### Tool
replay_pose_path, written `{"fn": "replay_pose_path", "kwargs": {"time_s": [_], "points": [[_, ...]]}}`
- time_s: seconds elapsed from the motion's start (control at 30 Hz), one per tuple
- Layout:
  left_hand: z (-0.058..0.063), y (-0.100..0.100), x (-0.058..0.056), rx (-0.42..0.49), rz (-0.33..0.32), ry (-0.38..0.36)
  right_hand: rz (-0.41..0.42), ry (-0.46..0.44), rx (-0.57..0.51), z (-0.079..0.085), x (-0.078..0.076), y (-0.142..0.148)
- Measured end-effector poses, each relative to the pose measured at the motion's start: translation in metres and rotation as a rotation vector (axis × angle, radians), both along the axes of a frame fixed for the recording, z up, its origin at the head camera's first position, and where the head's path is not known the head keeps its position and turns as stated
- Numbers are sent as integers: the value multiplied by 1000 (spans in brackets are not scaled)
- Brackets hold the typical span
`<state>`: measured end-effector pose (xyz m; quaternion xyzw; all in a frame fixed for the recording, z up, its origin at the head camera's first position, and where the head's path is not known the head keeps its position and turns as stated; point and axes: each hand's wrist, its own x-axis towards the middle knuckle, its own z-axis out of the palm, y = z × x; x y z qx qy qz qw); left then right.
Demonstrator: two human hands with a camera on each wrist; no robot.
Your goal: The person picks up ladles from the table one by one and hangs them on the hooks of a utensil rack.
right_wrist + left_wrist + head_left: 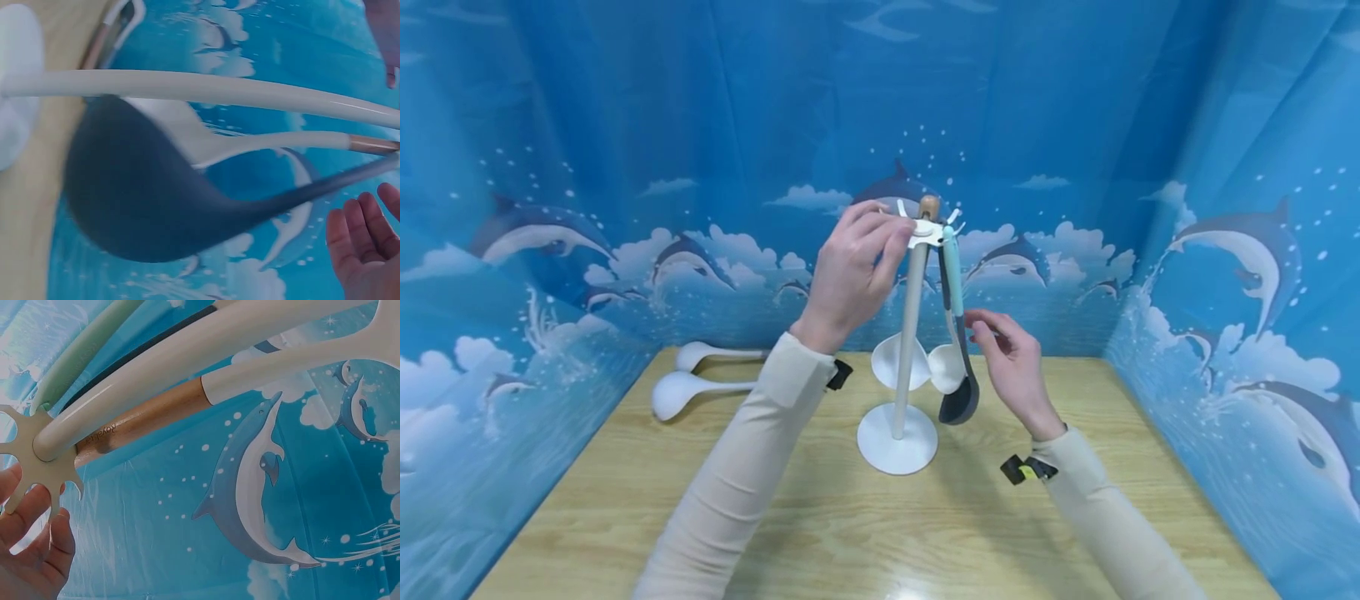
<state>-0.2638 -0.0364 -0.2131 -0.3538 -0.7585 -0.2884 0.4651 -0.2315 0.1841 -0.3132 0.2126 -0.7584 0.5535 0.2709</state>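
A white utensil stand with a round base stands upright on the table. My left hand pinches the hooked ring at its top, fingers among the hooks. From the ring's right side hangs a ladle with a mint-green handle and a dark bowl. Behind it hang a white ladle and another white utensil; one wooden handle shows in the left wrist view. Beside the dark ladle's shaft, my right hand holds nothing, its fingers relaxed.
Two white ladles, one nearer and one farther back, lie on the left of the wooden table. A blue dolphin-print curtain encloses the table at the back and sides.
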Motion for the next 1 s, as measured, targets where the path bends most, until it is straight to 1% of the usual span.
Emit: {"fn": "replay_pose_path", "kwargs": {"time_s": [0.1, 0.2, 0.3, 0.4, 0.57, 0.7, 0.8, 0.87, 0.97, 1.0], "points": [[-1, 1, 0, 0, -1, -12, 25, 40, -46, 0, -9, 5], [-1, 1, 0, -2, 0, -13, 29, 64, -71, 1, -19, 8], [-2, 1, 0, 1, -3, -2, 15, 94, -72, 13, -17, 4], [-2, 1, -1, 7, -14, 5, -2, 147, -65, 27, -17, -1], [-2, -1, -1, 20, -33, 13, 20, 251, -62, 53, -17, -13], [-1, -2, 0, 23, -35, 5, 52, 306, -58, 73, -18, -24], [-1, -2, 0, 21, -36, -10, 70, 334, -51, 82, -19, -29], [-1, -1, 0, 17, -38, -17, 69, 347, -36, 85, -21, -31], [-1, -2, 1, 11, -43, -17, 51, 365, 15, 89, -23, -31], [0, -2, 0, 10, -44, -17, 33, 372, 50, 91, -24, -31]]}}
